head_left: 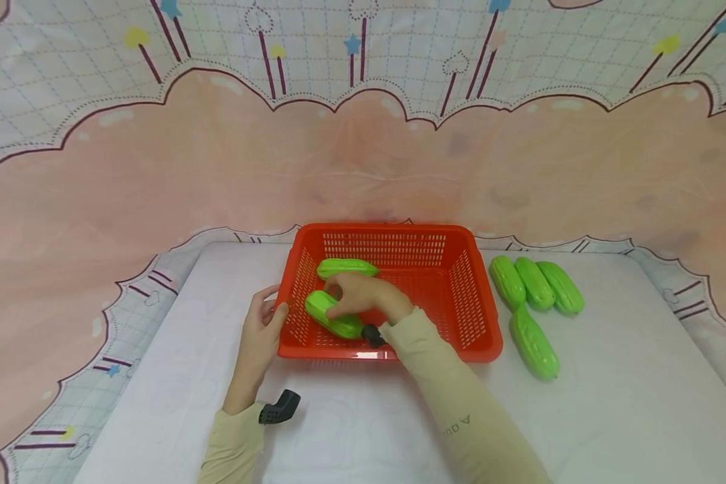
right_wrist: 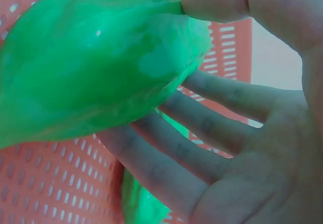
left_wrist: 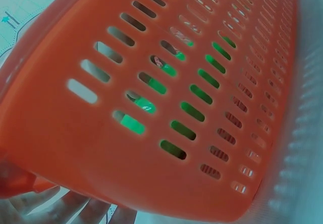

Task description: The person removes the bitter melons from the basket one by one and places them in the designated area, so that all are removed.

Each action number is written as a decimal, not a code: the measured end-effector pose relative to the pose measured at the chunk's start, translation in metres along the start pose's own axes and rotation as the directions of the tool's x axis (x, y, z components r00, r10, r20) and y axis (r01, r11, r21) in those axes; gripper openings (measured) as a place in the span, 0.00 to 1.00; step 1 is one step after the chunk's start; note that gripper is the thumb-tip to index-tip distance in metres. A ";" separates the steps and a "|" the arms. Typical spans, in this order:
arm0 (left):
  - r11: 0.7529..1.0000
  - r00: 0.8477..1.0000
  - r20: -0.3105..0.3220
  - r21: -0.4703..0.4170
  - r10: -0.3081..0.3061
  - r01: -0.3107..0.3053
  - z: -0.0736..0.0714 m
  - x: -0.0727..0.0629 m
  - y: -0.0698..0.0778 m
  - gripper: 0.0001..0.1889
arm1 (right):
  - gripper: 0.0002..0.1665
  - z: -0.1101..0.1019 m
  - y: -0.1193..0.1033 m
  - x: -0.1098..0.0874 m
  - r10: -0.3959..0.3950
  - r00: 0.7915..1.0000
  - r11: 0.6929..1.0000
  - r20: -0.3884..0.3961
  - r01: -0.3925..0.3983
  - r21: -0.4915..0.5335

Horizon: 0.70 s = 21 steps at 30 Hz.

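Note:
A red slotted plastic basket (head_left: 423, 296) stands on the white surface. My left hand (head_left: 263, 329) grips its left rim, thumb over the edge and fingers outside; in the left wrist view the fingers (left_wrist: 75, 206) show below the basket wall. Inside the basket's left half, my right hand (head_left: 366, 292) holds a glossy green gourd (head_left: 346, 327) between thumb and fingers. Close up in the right wrist view, that gourd (right_wrist: 96, 67) has the thumb on one side and the fingers against the other. A second green gourd (head_left: 346, 267) lies behind it in the basket.
Several more green gourds (head_left: 535, 284) lie in a cluster on the white tabletop (head_left: 629, 376), just right of the basket. A patterned cloth backdrop (head_left: 363, 154) rises behind. Small black devices (head_left: 280, 407) are worn at both wrists.

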State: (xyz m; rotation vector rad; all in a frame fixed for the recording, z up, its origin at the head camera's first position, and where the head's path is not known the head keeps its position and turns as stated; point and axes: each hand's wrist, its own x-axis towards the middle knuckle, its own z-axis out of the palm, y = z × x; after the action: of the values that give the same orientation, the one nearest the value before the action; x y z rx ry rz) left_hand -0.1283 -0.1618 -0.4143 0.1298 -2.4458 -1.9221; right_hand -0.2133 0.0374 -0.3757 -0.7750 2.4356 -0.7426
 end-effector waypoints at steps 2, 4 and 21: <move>1.000 1.000 0.001 0.003 0.003 -0.003 0.000 0.000 0.000 0.26 | 0.29 -0.002 -0.001 -0.002 -0.006 1.000 1.000 -0.009 0.006 0.005; 1.000 1.000 0.001 0.007 0.007 -0.007 0.000 0.000 0.000 0.26 | 0.28 -0.003 -0.001 -0.004 -0.020 1.000 1.000 -0.022 0.020 0.009; 1.000 1.000 -0.012 0.014 0.015 -0.015 0.000 0.001 -0.003 0.25 | 0.27 -0.011 -0.001 -0.021 -0.077 0.992 0.993 -0.104 0.085 0.080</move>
State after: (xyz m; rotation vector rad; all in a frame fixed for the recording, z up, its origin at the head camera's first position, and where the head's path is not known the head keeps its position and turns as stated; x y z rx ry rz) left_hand -0.1287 -0.1624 -0.4168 0.1218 -2.4456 -1.8934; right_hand -0.2039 0.0536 -0.3608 -0.8260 2.4559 -0.9307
